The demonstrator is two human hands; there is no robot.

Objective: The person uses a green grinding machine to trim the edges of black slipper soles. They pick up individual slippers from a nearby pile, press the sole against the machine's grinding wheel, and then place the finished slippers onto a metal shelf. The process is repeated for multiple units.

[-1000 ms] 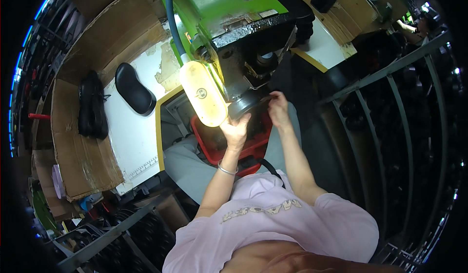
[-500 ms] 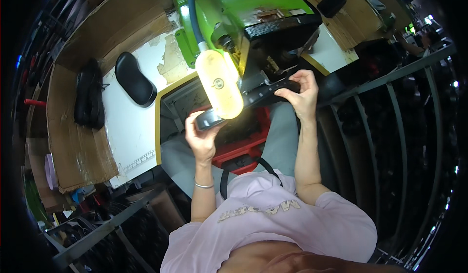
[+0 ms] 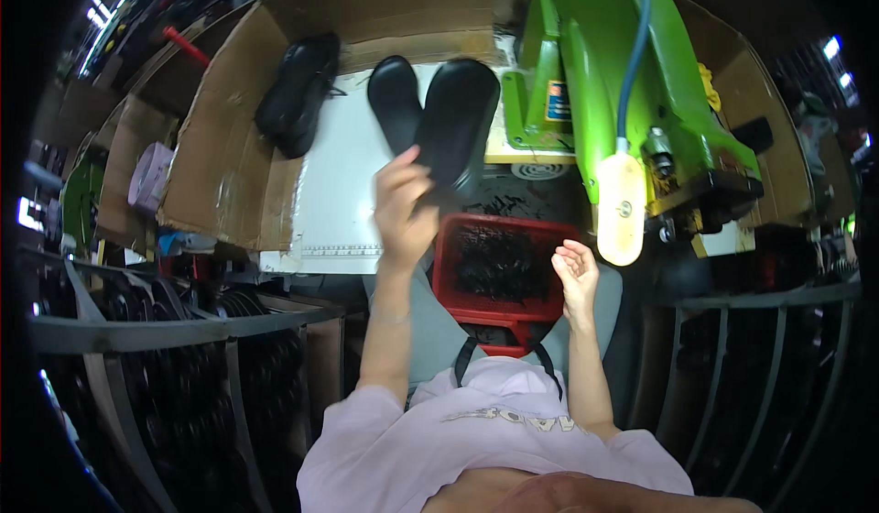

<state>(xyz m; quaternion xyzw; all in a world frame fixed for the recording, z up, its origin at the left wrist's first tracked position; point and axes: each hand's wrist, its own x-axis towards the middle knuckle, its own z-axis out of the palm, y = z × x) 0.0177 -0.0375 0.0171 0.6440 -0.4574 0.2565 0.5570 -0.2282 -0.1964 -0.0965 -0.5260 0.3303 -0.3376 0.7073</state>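
Resting open and empty, right hand [image 3: 575, 270], fingers loosely curled, just beside the red bin [image 3: 499, 261] of dark scraps. Gripping a black sole [image 3: 455, 124], left hand [image 3: 403, 203], fingers closed round its near end, the far end lying over the white board [image 3: 339, 201]. Lying beside the fingers, a second sole [image 3: 396, 99]. Waiting farther left, a dark pile [image 3: 298, 92]; standing right, the green machine [image 3: 623, 73]. Judging by this, one sole seemingly finished, more remaining.

The black sole [image 3: 455, 121] in the left hand [image 3: 403, 211] looked smooth, rubbery and faintly glossy. The machine [image 3: 623, 82] was glossy green painted metal, the crate [image 3: 499, 266] red plastic, the surrounding walls [image 3: 220, 174] matt brown cardboard, the tabletop [image 3: 343, 192] matt white.
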